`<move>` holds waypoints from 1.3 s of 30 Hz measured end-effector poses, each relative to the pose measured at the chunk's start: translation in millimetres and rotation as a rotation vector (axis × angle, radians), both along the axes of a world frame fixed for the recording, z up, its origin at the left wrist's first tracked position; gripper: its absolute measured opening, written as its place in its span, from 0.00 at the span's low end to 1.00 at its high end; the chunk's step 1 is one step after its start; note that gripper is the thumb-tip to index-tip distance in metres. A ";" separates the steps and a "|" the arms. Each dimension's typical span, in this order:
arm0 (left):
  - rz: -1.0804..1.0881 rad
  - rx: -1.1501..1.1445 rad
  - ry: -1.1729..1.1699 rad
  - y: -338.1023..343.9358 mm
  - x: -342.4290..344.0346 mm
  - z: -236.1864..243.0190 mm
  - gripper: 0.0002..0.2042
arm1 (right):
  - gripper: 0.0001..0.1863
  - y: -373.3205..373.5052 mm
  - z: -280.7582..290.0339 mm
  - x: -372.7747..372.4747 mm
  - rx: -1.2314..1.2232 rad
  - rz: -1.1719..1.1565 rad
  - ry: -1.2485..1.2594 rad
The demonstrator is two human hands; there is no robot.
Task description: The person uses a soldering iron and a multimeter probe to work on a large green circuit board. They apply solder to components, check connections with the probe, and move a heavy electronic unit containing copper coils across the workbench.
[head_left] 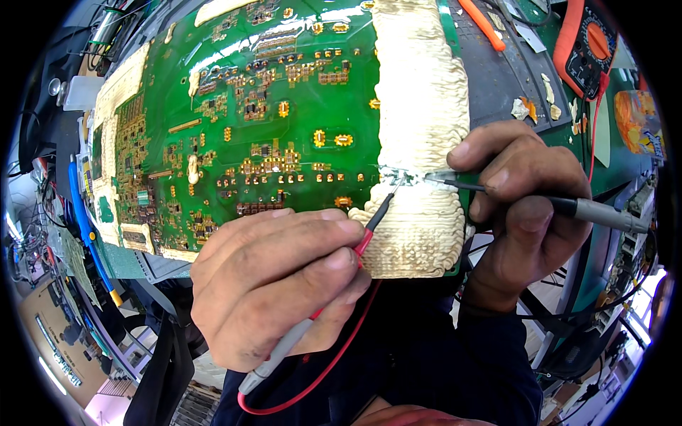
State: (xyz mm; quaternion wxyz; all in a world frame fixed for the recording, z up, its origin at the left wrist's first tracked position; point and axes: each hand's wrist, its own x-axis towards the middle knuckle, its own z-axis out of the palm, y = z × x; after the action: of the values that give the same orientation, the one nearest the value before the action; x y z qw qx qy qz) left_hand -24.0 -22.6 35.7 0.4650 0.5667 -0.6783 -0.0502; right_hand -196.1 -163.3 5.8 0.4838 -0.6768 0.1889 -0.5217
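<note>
A large green circuit board lies before me, set with many small brown and gold parts. Thick cream-coloured sealant runs in a broad band down its right side. Across that band is a gap where bare board shows. My left hand pinches a red test probe, its dark tip slanting up into the gap. From the right, my right hand grips a black test probe whose tip points left into the same gap. Exact tip contact is too small to make out.
An orange multimeter lies at the far right, a red lead running from it. Sealant scraps lie on the grey mat near an orange-handled tool. An orange packet sits at the right; a blue tool is at the left.
</note>
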 end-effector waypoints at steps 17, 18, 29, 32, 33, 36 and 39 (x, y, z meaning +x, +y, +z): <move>0.099 -0.072 -0.046 -1.3 -5.1 -3.6 0.11 | 0.17 -13.0 11.5 -13.2 0.038 0.196 0.065; 0.106 -0.082 -0.044 -1.8 -5.9 -4.7 0.10 | 0.16 -13.2 10.9 -13.6 0.043 0.199 0.071; 0.137 -0.127 -0.029 -5.6 -8.6 -5.2 0.10 | 0.16 -9.3 10.2 -13.7 0.132 0.212 0.052; 0.139 -0.117 -0.050 -5.6 -8.4 -3.9 0.11 | 0.17 -9.2 11.0 -13.8 0.130 0.215 0.048; 0.132 -0.119 -0.042 -6.1 -8.1 -3.3 0.11 | 0.17 -9.1 10.8 -13.5 0.141 0.213 0.050; 0.115 -0.139 -0.016 -8.7 -7.1 -2.6 0.11 | 0.09 -10.3 9.9 -15.3 0.134 0.221 0.041; 0.090 -0.153 0.023 -9.8 -6.2 -3.1 0.13 | 0.12 -8.1 6.9 -12.9 0.140 0.207 -0.011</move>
State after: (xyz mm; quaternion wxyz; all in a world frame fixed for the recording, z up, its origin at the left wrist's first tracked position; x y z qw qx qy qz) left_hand -30.2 -32.4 32.6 0.5163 0.5590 -0.6486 0.0162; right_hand -209.0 -171.4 12.7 0.5820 -0.6544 0.1513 -0.4585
